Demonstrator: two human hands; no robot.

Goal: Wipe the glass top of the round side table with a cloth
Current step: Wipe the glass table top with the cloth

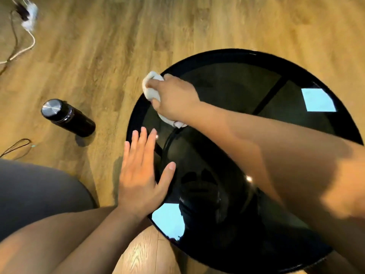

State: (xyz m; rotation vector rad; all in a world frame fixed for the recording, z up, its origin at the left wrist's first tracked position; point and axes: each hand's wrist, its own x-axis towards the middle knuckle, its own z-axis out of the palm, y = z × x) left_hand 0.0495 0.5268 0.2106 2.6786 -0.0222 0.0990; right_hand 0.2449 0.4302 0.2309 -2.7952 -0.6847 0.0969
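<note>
Left hand (141, 175) nearest me: flat, fingers straight, resting on table (227, 86) rim, holding nothing. Just beyond it, right hand (174, 95) curled round white cloth (151, 86), pressed on glass at rim. I judge wipe mid-stroke. Next: sweep rightward, open glass there. Bottle (67, 117) on floor left of hands, well apart.

Upper right of frame: open room over glass top (237, 86).
Left rim: left hand (141, 175) flat; right hand (175, 95) (gripping cloth (151, 86)) at upper left.
Floor, left: bottle (68, 117).
</note>
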